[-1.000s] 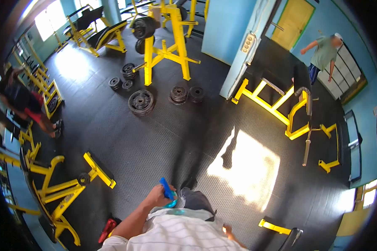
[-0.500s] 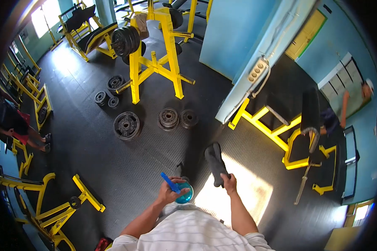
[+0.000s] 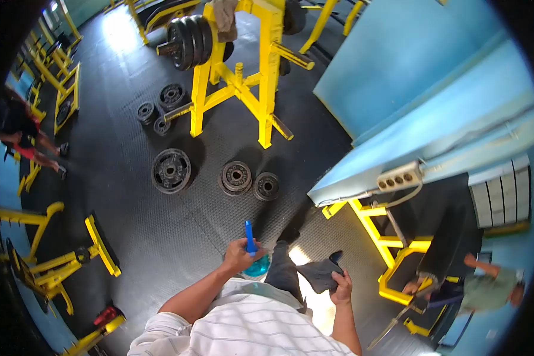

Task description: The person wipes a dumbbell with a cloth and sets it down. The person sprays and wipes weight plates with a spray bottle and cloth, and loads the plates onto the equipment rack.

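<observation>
My left hand (image 3: 238, 256) is closed round the neck of a spray bottle (image 3: 257, 267) with a blue trigger head and blue-green liquid inside. The bottle is in front of my striped white shirt. In my right hand (image 3: 341, 288) a dark cloth (image 3: 317, 275) is pinched at its edge and hangs bunched toward the left. My dark trouser leg (image 3: 283, 270) shows between the bottle and the cloth. Part of the bottle is hidden by my fingers.
Weight plates (image 3: 171, 171) lie on the black textured floor ahead, before a yellow plate rack (image 3: 238, 89). A blue wall with a socket strip (image 3: 399, 177) juts in at right, beside a yellow bench (image 3: 374, 237). One person (image 3: 489, 288) is at right, another (image 3: 26, 133) at far left.
My view has turned and come nearer the rack. The cloth has swung from hanging long to a bunched spread, and my leg has stepped forward. Both hands keep their holds.
</observation>
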A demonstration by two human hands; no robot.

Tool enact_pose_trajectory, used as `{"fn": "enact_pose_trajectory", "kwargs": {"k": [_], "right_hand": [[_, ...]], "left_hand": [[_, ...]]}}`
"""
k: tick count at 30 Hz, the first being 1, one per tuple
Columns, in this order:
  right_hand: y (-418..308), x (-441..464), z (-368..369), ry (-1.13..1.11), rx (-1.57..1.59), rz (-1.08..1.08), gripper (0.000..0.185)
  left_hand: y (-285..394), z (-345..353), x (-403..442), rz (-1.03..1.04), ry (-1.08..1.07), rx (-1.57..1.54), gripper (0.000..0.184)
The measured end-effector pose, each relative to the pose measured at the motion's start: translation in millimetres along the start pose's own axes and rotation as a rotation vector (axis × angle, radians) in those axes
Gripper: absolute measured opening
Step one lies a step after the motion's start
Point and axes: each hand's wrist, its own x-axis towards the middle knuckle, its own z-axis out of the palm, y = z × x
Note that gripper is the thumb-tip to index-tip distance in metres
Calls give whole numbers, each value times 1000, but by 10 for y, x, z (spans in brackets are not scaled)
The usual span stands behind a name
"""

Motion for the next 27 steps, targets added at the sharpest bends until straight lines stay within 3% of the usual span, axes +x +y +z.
{"fn": "enact_pose_trajectory", "kwargs": {"k": [2, 3, 5, 9, 11, 13, 15, 17, 20, 23, 25, 26, 27], "right_hand": [[-223, 481, -10, -39, 3, 50, 21], [-196, 866, -122, -49, -22, 84, 21], [0, 1700, -438, -96, -13, 165, 19], [-11, 2590, 317, -177, -92, 324, 20], [156, 2928, 626, -237, -476, 319, 29], [443, 3305, 771, -248, -536, 379, 32], [810, 3673, 726, -229, -579, 437, 36], [1104, 4076, 511, -299, -536, 909, 40], [1290, 4144, 493, -180, -623, 832, 36], [1345, 4184, 424, -156, -741, 683, 31], [1474, 4263, 452, -106, -1005, 369, 33], [1544, 4316, 543, -106, -1006, 345, 33], [1622, 4367, 674, -237, -1145, 220, 31]], "left_hand": [[-198, 197, 282, 198, 146, -18, 32], [-276, 290, 435, 162, 166, -33, 32], [-439, 503, 694, 375, 422, 44, 27], [-357, 738, 1138, 284, 505, 67, 27], [-579, 937, 1384, 155, 533, 7, 28], [-744, 1051, 1679, 9, 384, -22, 30], [-1095, 1292, 2006, -51, 390, -26, 28], [-1379, 1448, 2286, -45, 410, -1, 30], [-1577, 1549, 2626, -154, 507, -270, 37], [-1967, 1572, 2969, -22, 559, 48, 53], [-2085, 1423, 3251, -14, 534, 0, 61], [-2019, 1280, 3376, -34, 512, -135, 67], [-1972, 1123, 3502, -50, 492, -266, 72]]}}
